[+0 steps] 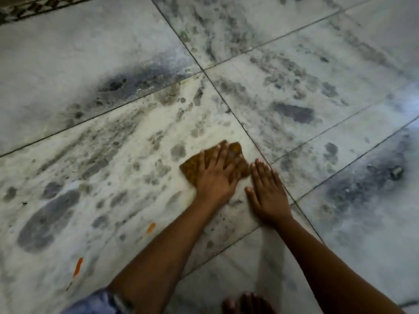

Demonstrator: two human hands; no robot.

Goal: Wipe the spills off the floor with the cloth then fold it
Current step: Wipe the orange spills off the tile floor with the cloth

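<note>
A small orange-brown cloth (235,152) lies bunched on the grey-white marble floor (136,143) near the middle of the view. My left hand (215,175) presses flat on top of it with straight, spread fingers, hiding much of the cloth. My right hand (268,191) rests flat on the bare floor just right of the cloth, fingertips close to its edge. Two orange smears mark the floor nearer to me, one (151,227) left of my left forearm and a longer one (77,266) lower left.
Dark tile joints (226,103) cross the marble floor. A patterned border strip (34,9) runs along the top left corner. My bare toes (247,302) and a blue denim knee (99,302) show at the bottom edge.
</note>
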